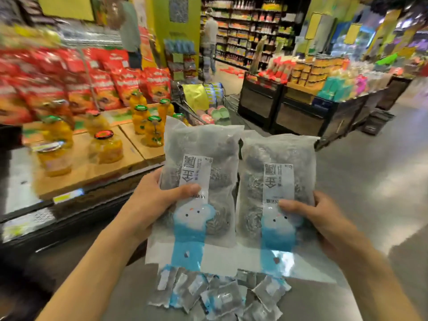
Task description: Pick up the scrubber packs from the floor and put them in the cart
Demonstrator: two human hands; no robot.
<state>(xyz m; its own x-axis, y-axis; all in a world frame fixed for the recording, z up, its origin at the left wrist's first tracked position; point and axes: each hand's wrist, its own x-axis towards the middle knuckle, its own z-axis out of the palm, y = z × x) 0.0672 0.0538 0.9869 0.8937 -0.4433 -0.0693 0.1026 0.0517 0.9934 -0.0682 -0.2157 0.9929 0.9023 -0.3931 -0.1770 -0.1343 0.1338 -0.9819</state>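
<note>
Wire shopping cart ahead down the aisle, holding goods. Heap of flat scrubber packs on glossy grey floor. Left hand grips one translucent steel-wool pack, thumb on front; right hand grips second pack, side by side.

Two scrubber packs in glossy clear plastic film, coiled metal wire seen inside, printed paper-like labels. Beyond the packs, a metal wire cart; below them, a polished floor.
</note>
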